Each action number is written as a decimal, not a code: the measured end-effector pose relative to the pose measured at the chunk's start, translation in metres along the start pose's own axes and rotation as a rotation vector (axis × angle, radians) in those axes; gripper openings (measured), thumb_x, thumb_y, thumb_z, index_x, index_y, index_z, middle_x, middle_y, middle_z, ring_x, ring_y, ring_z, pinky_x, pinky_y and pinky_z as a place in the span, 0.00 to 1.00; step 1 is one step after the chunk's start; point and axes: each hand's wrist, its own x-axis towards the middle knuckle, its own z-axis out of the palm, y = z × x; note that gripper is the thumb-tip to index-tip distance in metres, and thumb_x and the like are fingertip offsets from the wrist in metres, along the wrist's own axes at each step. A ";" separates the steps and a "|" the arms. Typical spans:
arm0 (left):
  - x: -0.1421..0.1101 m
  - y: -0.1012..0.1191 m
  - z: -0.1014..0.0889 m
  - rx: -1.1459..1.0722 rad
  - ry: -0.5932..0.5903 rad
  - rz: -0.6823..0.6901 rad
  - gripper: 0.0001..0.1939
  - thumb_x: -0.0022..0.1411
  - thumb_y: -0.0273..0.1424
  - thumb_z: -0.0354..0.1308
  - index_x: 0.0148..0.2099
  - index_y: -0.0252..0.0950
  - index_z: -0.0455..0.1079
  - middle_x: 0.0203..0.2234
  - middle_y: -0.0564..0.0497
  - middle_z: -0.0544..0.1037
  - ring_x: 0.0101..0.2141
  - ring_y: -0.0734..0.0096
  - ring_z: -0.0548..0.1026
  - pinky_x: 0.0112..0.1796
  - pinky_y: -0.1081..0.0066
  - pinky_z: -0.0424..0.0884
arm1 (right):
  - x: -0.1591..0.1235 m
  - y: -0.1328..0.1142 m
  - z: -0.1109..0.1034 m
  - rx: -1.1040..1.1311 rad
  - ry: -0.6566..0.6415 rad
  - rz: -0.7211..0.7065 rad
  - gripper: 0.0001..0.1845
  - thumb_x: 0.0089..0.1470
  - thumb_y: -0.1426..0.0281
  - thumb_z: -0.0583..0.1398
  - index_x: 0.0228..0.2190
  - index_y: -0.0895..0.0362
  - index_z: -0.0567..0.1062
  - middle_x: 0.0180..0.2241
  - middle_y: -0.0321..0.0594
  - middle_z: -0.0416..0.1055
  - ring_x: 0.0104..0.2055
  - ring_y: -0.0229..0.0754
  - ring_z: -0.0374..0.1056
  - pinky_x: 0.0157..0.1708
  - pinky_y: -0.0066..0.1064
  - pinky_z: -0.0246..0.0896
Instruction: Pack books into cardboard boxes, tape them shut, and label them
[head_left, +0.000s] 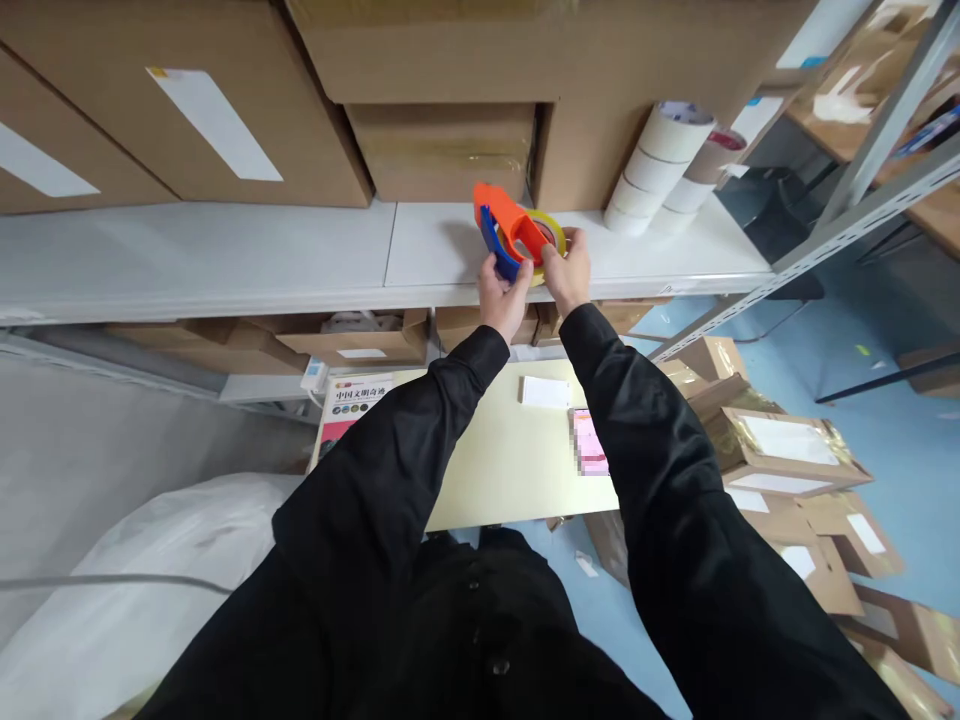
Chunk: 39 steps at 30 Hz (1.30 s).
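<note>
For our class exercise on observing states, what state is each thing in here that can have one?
Tape dispenser, held by left hand and right hand.
Yellow tape roll, against the dispenser; seating unclear.
White rolls, stacked upright.
Lower-shelf carton, open.
Book, cover up, partly hidden.
Floor cartons, piled up.

White cylindrical tape rolls (652,175) stand on the long white shelf (285,260), at two o'clock from the orange-and-blue plastic dispenser (510,218)
</note>
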 end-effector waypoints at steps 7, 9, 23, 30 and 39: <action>-0.112 0.025 -0.046 0.138 0.193 -0.069 0.26 0.57 0.45 0.59 0.52 0.40 0.55 0.50 0.44 0.64 0.50 0.67 0.68 0.45 0.69 0.70 | -0.155 -0.045 -0.035 0.019 -0.071 -0.039 0.29 0.55 0.60 0.55 0.56 0.54 0.54 0.53 0.48 0.59 0.55 0.50 0.60 0.50 0.46 0.61; -0.156 0.014 -0.063 0.184 0.167 -0.199 0.24 0.57 0.42 0.58 0.51 0.41 0.54 0.51 0.43 0.62 0.49 0.67 0.68 0.40 0.71 0.72 | -0.204 -0.038 -0.039 -0.015 -0.125 0.052 0.31 0.54 0.61 0.57 0.56 0.54 0.55 0.53 0.49 0.60 0.54 0.51 0.61 0.48 0.43 0.64; -0.308 -0.106 -0.110 0.582 -0.227 -0.829 0.18 0.53 0.27 0.60 0.46 0.36 0.59 0.43 0.43 0.71 0.38 0.68 0.74 0.42 0.63 0.73 | -0.392 0.068 -0.031 -0.245 -0.420 0.742 0.33 0.52 0.60 0.57 0.56 0.59 0.57 0.51 0.56 0.61 0.51 0.55 0.64 0.44 0.45 0.65; -0.303 -0.130 -0.099 0.588 -0.289 -0.914 0.21 0.52 0.27 0.61 0.48 0.35 0.61 0.44 0.43 0.73 0.41 0.66 0.74 0.45 0.62 0.70 | -0.393 0.093 -0.029 -0.299 -0.383 0.760 0.36 0.51 0.56 0.58 0.56 0.61 0.58 0.50 0.57 0.62 0.53 0.56 0.62 0.46 0.46 0.64; -0.298 -0.144 -0.108 0.475 -0.344 -1.053 0.29 0.49 0.27 0.65 0.53 0.33 0.59 0.43 0.41 0.75 0.41 0.66 0.76 0.43 0.65 0.72 | -0.399 0.107 -0.030 -0.249 -0.398 0.745 0.42 0.48 0.50 0.59 0.58 0.61 0.57 0.52 0.58 0.61 0.53 0.57 0.62 0.47 0.48 0.64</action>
